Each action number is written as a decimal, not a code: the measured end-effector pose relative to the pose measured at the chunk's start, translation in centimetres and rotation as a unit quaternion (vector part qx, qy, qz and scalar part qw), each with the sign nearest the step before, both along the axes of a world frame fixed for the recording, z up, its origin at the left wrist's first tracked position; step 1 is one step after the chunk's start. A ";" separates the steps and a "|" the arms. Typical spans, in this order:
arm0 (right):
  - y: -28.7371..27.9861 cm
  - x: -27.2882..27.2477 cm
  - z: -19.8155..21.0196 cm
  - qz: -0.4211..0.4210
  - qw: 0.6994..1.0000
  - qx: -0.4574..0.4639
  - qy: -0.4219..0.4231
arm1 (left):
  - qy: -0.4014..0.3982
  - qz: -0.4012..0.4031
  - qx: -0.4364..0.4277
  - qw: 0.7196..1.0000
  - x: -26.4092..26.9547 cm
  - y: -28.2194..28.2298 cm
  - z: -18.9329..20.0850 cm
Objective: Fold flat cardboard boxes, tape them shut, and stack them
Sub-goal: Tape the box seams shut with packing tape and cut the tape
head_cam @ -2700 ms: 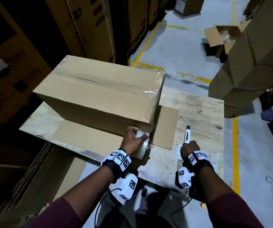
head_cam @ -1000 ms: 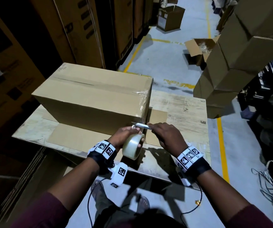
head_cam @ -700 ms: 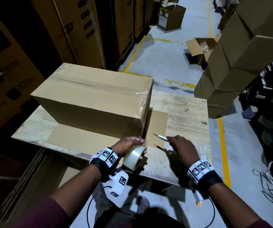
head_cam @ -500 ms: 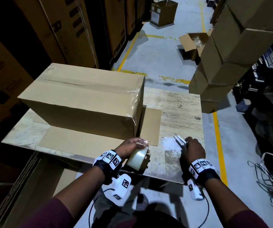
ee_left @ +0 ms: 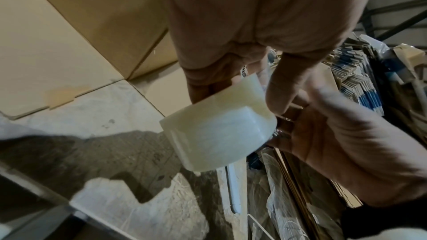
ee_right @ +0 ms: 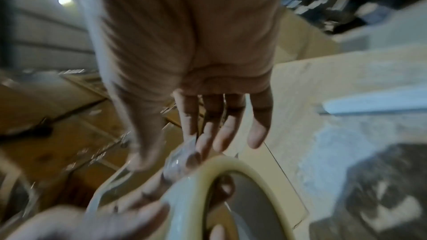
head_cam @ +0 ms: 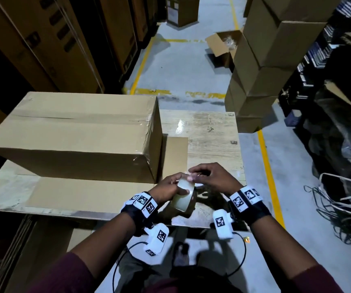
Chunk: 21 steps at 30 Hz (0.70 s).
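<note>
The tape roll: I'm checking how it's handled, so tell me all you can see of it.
The tape roll is a pale, translucent ring of clear packing tape with a hollow core. It is held above the table's near edge, tilted. The left hand grips it; the right hand's fingertips touch its top edge.
</note>
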State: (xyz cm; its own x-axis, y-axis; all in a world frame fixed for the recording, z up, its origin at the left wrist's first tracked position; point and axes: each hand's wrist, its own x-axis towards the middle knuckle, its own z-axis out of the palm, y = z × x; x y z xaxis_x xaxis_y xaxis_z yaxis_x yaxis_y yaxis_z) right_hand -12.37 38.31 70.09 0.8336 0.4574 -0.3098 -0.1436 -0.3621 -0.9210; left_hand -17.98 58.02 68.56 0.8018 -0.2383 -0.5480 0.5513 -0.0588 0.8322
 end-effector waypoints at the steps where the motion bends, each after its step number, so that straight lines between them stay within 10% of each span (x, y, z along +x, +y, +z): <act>1: 0.1 0.2 -0.1 0.009 0.999 -0.030 -0.044 | 0.001 -0.001 0.001 1.000 0.2 -0.2 -0.2; 12: -2.1 -0.4 0.4 -0.083 0.964 -0.100 -0.232 | 0.006 -0.009 0.112 0.994 2.0 -2.8 -3.2; 21: -1.8 5.3 -9.7 -0.096 0.968 -0.222 -0.067 | 0.072 0.018 0.116 0.990 1.0 -5.2 -8.5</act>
